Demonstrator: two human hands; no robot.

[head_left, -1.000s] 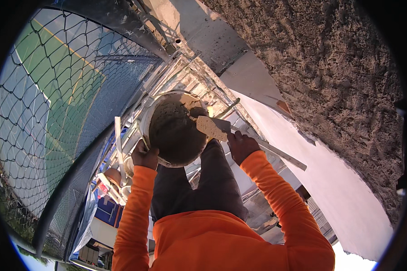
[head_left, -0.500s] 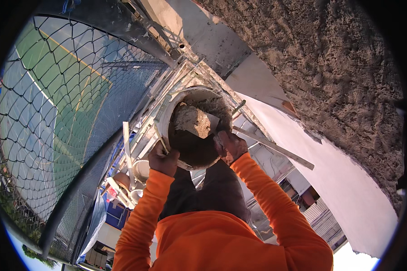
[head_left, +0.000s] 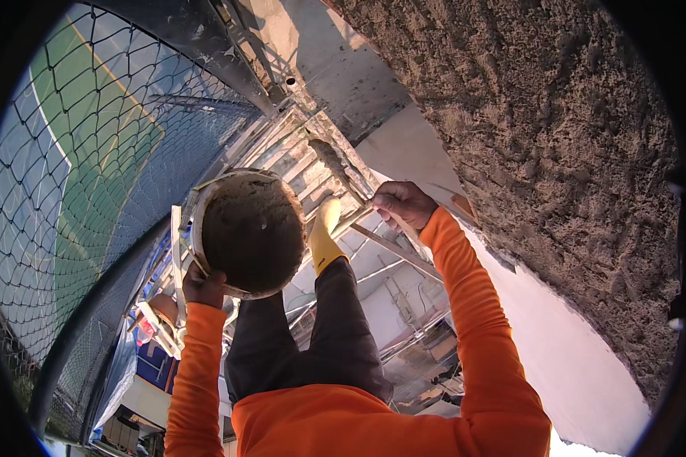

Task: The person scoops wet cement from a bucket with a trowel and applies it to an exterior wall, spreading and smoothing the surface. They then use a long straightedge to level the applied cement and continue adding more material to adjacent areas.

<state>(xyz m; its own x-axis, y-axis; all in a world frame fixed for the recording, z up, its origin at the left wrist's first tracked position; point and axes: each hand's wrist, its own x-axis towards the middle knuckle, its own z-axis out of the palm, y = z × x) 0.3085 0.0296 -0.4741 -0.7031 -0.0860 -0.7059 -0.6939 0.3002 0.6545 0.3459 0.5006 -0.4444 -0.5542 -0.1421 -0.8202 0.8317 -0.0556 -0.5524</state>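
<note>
My left hand [head_left: 204,288] is closed on the near left rim of a round, pale bucket [head_left: 198,221]. Dark wet mortar [head_left: 255,232] fills much of it. To the right of the bucket, my right hand [head_left: 405,206] grips a trowel [head_left: 351,184] by its handle. The blade points away from me, seen nearly edge-on, with a dark lump of mortar [head_left: 326,154] at its far part. Both hands are apart, and the trowel is outside the bucket, over the scaffold planks.
A rough, freshly coated wall [head_left: 541,122] rises on my right, with a smooth pale surface [head_left: 541,327] below it. Chain-link fence [head_left: 91,152] runs along my left. Narrow scaffold planks [head_left: 297,164] lie underfoot, beside my yellow boot [head_left: 325,236]. A wooden bar [head_left: 400,251] crosses below.
The trowel has come up out of the bucket with mortar on it, as my right hand moved up and right. My left hand has shifted the bucket left. A yellow boot now shows.
</note>
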